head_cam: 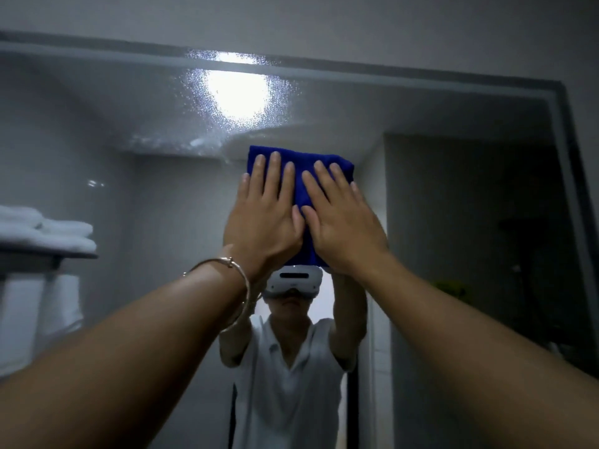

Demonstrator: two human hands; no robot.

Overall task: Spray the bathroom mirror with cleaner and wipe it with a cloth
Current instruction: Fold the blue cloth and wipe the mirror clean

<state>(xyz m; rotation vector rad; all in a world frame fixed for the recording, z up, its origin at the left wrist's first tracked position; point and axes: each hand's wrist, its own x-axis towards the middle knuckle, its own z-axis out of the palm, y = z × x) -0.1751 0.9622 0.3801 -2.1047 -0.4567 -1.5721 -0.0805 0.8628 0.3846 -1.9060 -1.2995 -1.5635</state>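
Both grips are flat with fingers straight: my left hand (262, 218) and right hand (343, 222) press the blue cloth (304, 157) onto the mirror (453, 189) at centre frame, just below the spray droplets (201, 92) at upper centre. Best move, I judge: even pressure, overlapping passes up through that wet patch.

My left grip (264, 218) and right grip (343, 222) flat on blue cloth (304, 163) | cloth against mirror (453, 196) | spray droplets (194, 92) at 11 o'clock

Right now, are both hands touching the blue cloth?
Touching. Head view shows the left hand and right hand lying flat on the blue cloth, fingers straight.
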